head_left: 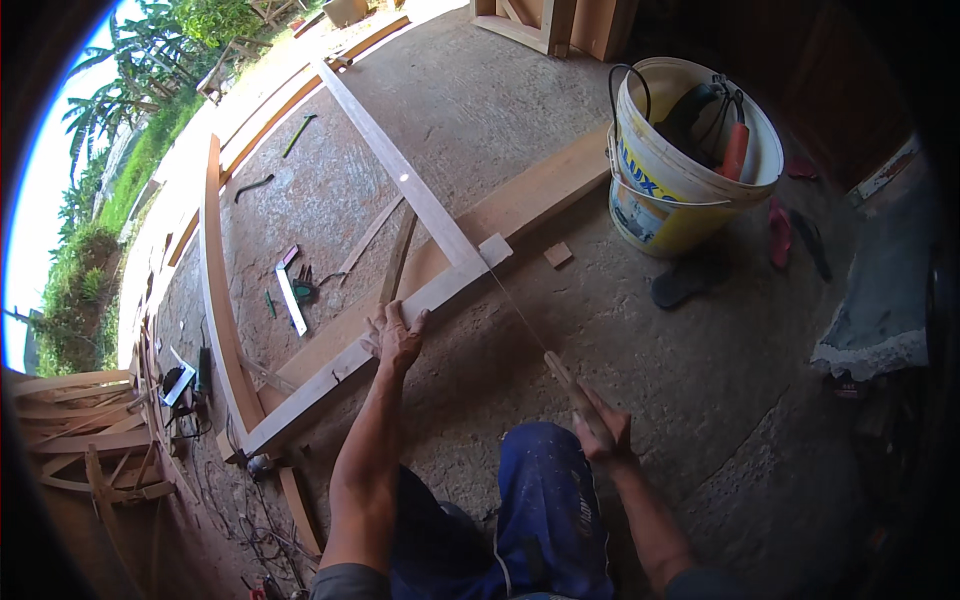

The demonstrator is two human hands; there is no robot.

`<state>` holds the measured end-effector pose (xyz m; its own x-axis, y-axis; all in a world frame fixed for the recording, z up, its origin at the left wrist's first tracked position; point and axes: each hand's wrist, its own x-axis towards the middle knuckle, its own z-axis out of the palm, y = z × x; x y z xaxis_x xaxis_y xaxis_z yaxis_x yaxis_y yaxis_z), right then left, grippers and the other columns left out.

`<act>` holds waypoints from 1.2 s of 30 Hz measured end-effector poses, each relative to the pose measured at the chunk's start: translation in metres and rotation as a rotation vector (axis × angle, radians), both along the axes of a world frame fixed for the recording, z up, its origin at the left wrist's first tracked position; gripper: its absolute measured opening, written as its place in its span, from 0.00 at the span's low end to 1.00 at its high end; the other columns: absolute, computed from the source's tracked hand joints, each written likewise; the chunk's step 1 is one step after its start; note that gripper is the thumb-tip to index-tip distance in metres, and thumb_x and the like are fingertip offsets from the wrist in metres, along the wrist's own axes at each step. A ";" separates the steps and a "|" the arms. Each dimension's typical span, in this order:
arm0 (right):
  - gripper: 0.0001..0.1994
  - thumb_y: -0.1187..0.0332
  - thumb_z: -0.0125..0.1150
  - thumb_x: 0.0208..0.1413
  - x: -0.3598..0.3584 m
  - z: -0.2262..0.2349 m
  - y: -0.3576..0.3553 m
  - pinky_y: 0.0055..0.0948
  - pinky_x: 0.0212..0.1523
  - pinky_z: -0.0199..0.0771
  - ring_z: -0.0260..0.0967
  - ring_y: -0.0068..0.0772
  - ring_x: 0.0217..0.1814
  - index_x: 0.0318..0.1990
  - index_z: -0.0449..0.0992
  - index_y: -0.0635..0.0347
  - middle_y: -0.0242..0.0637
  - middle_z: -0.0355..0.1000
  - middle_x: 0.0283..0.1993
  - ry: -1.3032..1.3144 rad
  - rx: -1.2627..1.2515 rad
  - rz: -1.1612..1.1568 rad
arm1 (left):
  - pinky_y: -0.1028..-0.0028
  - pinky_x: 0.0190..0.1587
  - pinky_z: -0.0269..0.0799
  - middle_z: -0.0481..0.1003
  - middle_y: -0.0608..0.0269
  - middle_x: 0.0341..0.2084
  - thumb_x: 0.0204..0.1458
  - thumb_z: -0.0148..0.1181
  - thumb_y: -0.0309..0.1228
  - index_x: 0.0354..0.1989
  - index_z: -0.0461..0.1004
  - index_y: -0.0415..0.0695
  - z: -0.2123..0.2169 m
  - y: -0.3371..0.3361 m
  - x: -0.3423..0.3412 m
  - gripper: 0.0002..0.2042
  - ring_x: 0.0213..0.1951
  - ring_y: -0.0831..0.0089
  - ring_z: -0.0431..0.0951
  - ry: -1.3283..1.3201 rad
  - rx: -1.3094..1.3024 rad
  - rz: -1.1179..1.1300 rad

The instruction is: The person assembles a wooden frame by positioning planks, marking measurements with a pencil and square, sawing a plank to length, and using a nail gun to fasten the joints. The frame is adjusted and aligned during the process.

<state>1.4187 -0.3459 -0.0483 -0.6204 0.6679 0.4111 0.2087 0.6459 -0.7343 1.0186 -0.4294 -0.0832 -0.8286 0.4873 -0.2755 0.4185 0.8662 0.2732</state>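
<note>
A big wooden frame (216, 300) lies flat on the concrete floor. My left hand (395, 337) presses flat on its near rail (330, 375), fingers spread. My right hand (603, 428) grips the wooden handle of a hand saw (520, 318). The thin blade runs up and left to the frame's near right corner joint (487, 255), where the near rail meets the long side rail (400, 172). A wide plank (530, 195) lies under that corner. My knee in blue trousers (545, 500) is between my arms.
A white and yellow bucket (660, 190) with power tools and cables stands at the right. A small wood block (558, 254) lies near the corner. A steel square (291, 298) and small hand tools lie inside the frame. Sandals (690, 282) sit by the bucket. Curved wood pieces (90, 430) are stacked at the left.
</note>
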 end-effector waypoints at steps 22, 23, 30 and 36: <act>0.32 0.65 0.72 0.48 0.030 -0.105 0.061 0.39 0.31 0.72 0.71 0.32 0.27 0.65 0.75 0.47 0.30 0.70 0.27 -0.510 0.430 0.347 | 0.29 0.71 0.30 0.48 0.49 0.77 0.56 0.59 0.64 0.72 0.60 0.59 0.004 0.010 0.002 0.39 0.77 0.34 0.38 -0.046 -0.012 -0.019; 0.32 0.63 0.73 0.47 0.028 -0.109 0.061 0.39 0.34 0.73 0.72 0.33 0.28 0.64 0.75 0.45 0.30 0.71 0.27 -0.563 0.415 0.397 | 0.29 0.71 0.30 0.48 0.49 0.77 0.56 0.59 0.64 0.72 0.59 0.59 0.005 0.009 0.000 0.39 0.77 0.35 0.38 -0.048 -0.019 -0.013; 0.21 0.63 0.65 0.57 -0.051 -0.108 0.116 0.47 0.48 0.79 0.79 0.48 0.48 0.59 0.78 0.49 0.39 0.79 0.48 -0.487 -0.078 0.327 | 0.30 0.71 0.26 0.46 0.47 0.78 0.55 0.60 0.63 0.72 0.60 0.58 0.013 0.008 0.004 0.39 0.78 0.37 0.34 -0.095 -0.009 0.026; 0.23 0.65 0.67 0.58 -0.142 -0.156 0.227 0.49 0.59 0.75 0.71 0.59 0.60 0.61 0.76 0.51 0.49 0.71 0.61 -0.415 -0.059 -0.354 | 0.29 0.71 0.24 0.46 0.46 0.78 0.55 0.61 0.63 0.72 0.61 0.56 0.017 0.024 0.013 0.40 0.78 0.37 0.34 -0.133 0.007 -0.004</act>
<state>1.2766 -0.1190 -0.2043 -0.4556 0.8799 0.1348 0.6860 0.4435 -0.5767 1.0311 -0.4053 -0.0664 -0.7833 0.4926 -0.3793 0.3816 0.8626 0.3321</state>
